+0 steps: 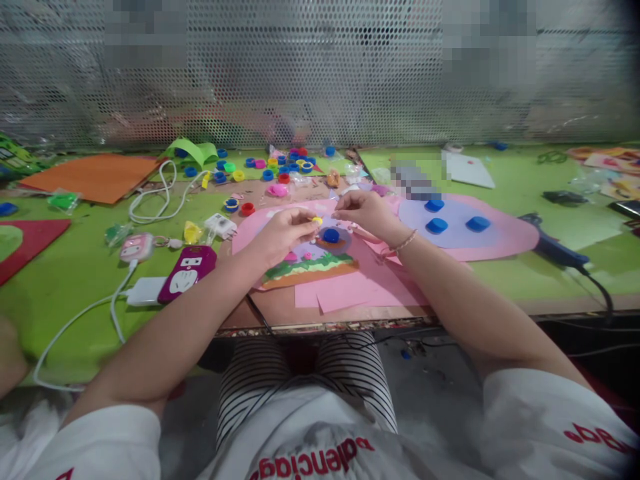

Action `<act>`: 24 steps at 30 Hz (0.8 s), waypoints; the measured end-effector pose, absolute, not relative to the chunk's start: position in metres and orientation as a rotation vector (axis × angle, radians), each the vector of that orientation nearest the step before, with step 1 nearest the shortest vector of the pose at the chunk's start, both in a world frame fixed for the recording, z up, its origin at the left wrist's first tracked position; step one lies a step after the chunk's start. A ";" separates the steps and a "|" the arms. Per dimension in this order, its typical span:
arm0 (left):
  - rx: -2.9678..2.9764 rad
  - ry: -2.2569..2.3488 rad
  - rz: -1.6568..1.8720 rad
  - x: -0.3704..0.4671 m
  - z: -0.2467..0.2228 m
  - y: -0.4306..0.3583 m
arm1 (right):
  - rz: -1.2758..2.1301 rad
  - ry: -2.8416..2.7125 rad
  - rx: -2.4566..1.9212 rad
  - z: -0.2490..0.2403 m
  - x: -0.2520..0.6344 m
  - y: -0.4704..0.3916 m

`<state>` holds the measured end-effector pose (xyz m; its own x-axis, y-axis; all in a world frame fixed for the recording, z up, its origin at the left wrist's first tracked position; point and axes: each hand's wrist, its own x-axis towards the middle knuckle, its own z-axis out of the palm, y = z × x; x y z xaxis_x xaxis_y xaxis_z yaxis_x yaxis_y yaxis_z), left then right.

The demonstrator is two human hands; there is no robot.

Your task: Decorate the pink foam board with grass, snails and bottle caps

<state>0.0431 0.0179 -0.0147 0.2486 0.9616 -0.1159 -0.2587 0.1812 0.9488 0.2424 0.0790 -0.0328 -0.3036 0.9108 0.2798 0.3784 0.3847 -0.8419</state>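
Observation:
Between the thumb and fingers of my left hand point(287, 233) is a small yellow piece point(317, 221), too small to name more closely. My right hand point(367, 212) is pinched just to its right; whatever its fingertips hold cannot be made out. Both hands are over a pink and lilac paper picture point(310, 272) with green and brown strips along its bottom. A blue bottle cap point(331, 235) sits on the picture, below and between my hands. Pink paper sheets point(370, 290) lie under its right side.
Right of my hands, a pink-lilac cutout point(507, 235) bears blue caps point(437, 226); a dark blue corded tool point(557, 250) lies beyond. Loose coloured caps point(280, 163) spread at the back. Leftward are a purple power strip point(187, 273), white cables point(150, 213) and orange paper point(95, 175).

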 end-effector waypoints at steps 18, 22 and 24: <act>0.977 0.891 1.057 0.044 -0.016 0.018 | 1.392 -1.657 -0.922 -0.028 0.231 0.067; 0.984 0.890 1.050 0.043 -0.017 0.019 | 1.575 -1.480 -0.848 -0.026 0.229 0.064; 0.984 0.895 1.046 0.043 -0.017 0.019 | 1.661 -1.409 -0.810 -0.026 0.228 0.062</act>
<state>0.0429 0.0194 -0.0172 0.2584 0.9583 -0.1220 -0.2686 0.1926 0.9438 0.2282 0.0620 -0.0257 -0.4798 0.8771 0.0230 -0.1656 -0.0648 -0.9841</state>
